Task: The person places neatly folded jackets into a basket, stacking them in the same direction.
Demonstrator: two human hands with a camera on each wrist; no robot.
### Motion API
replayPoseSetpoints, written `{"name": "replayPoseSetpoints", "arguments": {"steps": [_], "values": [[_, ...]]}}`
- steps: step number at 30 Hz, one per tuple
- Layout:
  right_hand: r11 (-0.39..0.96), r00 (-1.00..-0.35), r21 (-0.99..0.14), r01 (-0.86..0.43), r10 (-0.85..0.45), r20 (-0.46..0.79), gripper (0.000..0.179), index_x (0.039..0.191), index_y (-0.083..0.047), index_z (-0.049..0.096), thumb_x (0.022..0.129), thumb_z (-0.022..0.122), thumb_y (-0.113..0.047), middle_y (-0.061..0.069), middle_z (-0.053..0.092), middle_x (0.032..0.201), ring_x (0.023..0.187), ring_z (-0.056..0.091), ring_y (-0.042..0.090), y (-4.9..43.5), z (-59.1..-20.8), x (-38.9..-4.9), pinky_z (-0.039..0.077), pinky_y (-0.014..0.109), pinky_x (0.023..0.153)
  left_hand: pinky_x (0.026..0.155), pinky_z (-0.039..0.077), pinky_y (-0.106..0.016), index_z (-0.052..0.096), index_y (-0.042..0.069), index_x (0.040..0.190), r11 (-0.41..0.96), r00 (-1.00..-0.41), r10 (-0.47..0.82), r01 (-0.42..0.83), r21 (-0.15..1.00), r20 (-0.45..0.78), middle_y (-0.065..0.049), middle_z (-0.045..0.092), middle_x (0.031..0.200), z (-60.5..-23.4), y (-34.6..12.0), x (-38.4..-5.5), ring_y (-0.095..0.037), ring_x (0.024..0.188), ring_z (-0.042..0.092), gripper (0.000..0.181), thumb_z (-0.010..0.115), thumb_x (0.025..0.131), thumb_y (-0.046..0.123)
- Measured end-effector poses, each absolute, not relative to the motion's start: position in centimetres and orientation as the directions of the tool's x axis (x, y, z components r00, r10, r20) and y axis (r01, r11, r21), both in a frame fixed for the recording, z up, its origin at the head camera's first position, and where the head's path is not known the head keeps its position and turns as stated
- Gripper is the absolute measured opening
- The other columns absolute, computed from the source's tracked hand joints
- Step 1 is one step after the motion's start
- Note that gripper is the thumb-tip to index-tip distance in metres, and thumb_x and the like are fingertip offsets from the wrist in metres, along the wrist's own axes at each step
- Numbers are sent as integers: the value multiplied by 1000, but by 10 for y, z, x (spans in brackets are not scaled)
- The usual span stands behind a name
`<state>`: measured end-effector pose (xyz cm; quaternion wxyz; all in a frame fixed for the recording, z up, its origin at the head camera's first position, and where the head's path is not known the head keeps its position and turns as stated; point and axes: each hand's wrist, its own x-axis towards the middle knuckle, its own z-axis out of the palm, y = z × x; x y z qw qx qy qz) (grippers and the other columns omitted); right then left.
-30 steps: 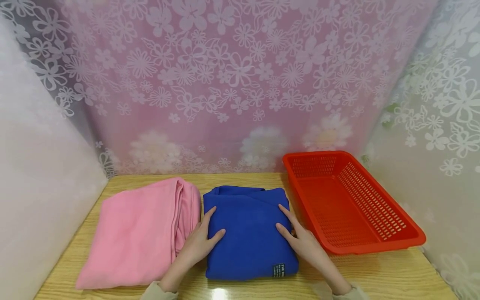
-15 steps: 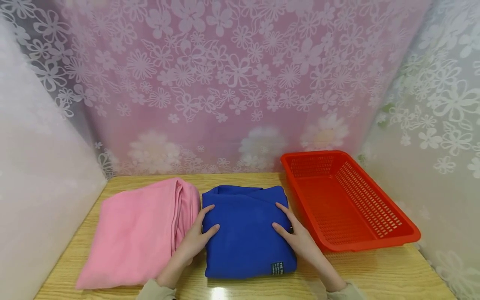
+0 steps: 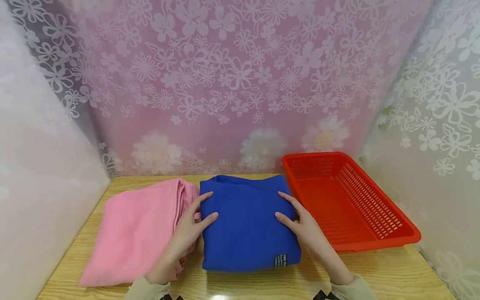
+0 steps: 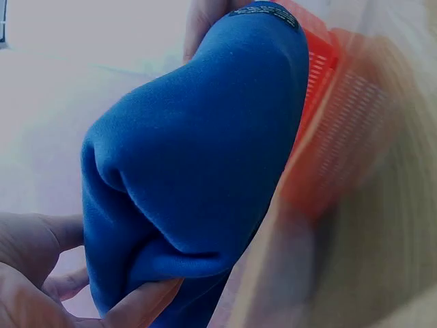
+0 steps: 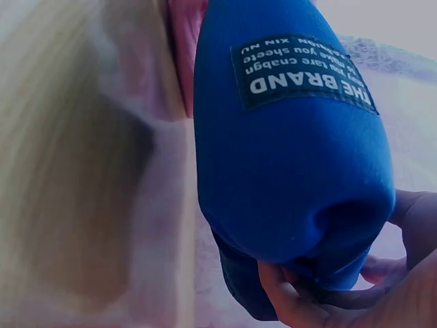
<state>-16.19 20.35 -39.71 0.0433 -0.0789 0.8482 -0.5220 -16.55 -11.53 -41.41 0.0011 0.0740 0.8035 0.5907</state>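
Observation:
A folded blue garment [image 3: 247, 227] with a dark label printed "THE BRAND" [image 5: 304, 72] is held between both hands at the middle of the table. My left hand [image 3: 189, 225] grips its left side, thumb on top and other fingers beneath, as the left wrist view shows. On the opposite side my right hand [image 3: 305, 225] grips it the same way. In both wrist views the blue bundle [image 4: 198, 150] appears raised off the tabletop, its folded edge bulging between the fingers.
Left of the blue garment lies a folded pink cloth [image 3: 136, 233]. A red perforated plastic basket [image 3: 375, 246] stands to the right, close to my right hand. The wooden table [image 3: 240, 285] backs onto a floral pink curtain [image 3: 232, 104], with pale sheets at both sides.
The blue garment has come up off the table and shifted slightly away from me, with both hands still holding its sides. The pink cloth and red basket stay in place.

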Motion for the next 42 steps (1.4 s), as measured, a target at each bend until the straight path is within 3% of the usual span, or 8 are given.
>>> {"name": "replayPoseSetpoints", "arguments": {"steps": [13, 24, 28, 32, 35, 37, 39, 42], "values": [[409, -978, -904, -125, -202, 43, 64, 159, -27, 33, 102, 62, -33, 25, 37, 157, 132, 51, 44, 218, -371, -166, 51, 55, 99, 91, 56, -48, 44, 28, 153, 257, -985, 156, 115, 960, 76, -22, 49, 144, -380, -107, -172, -38, 120, 61, 59, 68, 99, 29], [395, -975, -904, -166, -201, 91, 63, 162, -28, 27, 106, 56, -30, 29, 34, 157, 132, 49, 50, 264, -329, -173, 52, 60, 95, 83, 60, -46, 42, 27, 154, 69, -969, 215, 141, 988, 123, -23, 48, 139, -350, -64, -186, -40, 109, 66, 58, 65, 101, 21], [409, -977, -897, -165, -193, 91, 62, 162, -30, 27, 106, 54, -31, 28, 30, 160, 135, 45, 50, 289, -314, -178, 55, 45, 96, 83, 60, -46, 41, 25, 156, -14, -956, 244, 167, 986, 165, -23, 47, 139, -342, -40, -192, -41, 109, 66, 59, 64, 102, 17], [423, -983, -894, -146, -165, 83, 60, 161, -35, 27, 107, 53, -33, 27, 24, 162, 131, 52, 32, 319, -304, -182, 55, 24, 87, 82, 60, -44, 39, 24, 157, -58, -940, 270, 199, 978, 207, -24, 48, 136, -337, -11, -197, -40, 106, 68, 59, 62, 103, 17], [433, -986, -889, -149, -135, 99, 59, 161, -36, 27, 107, 52, -31, 31, 26, 159, 115, 60, 8, 343, -301, -184, 57, 24, 81, 82, 60, -41, 38, 25, 157, -59, -925, 285, 243, 968, 250, -24, 50, 134, -337, 13, -202, -38, 102, 70, 59, 62, 103, 19], [420, -987, -895, -153, -114, 115, 59, 161, -36, 29, 107, 52, -27, 31, 30, 156, 104, 63, -1, 359, -301, -185, 59, 28, 77, 83, 60, -40, 36, 25, 158, -63, -912, 300, 272, 960, 278, -23, 51, 133, -338, 29, -205, -37, 101, 70, 60, 62, 103, 19], [396, -986, -904, -164, -97, 136, 60, 160, -35, 30, 107, 53, -22, 23, 38, 152, 98, 66, -2, 376, -302, -186, 60, 30, 73, 85, 59, -39, 35, 24, 158, -72, -894, 319, 310, 948, 316, -23, 51, 133, -341, 45, -208, -37, 102, 70, 62, 62, 103, 18], [349, -986, -922, -168, -63, 156, 60, 160, -33, 33, 106, 55, -17, 1, 49, 140, 96, 68, 0, 399, -304, -186, 61, 30, 70, 91, 57, -39, 34, 21, 159, -103, -866, 341, 353, 930, 366, -19, 48, 143, -345, 67, -212, -37, 113, 66, 65, 64, 101, 14]]}}
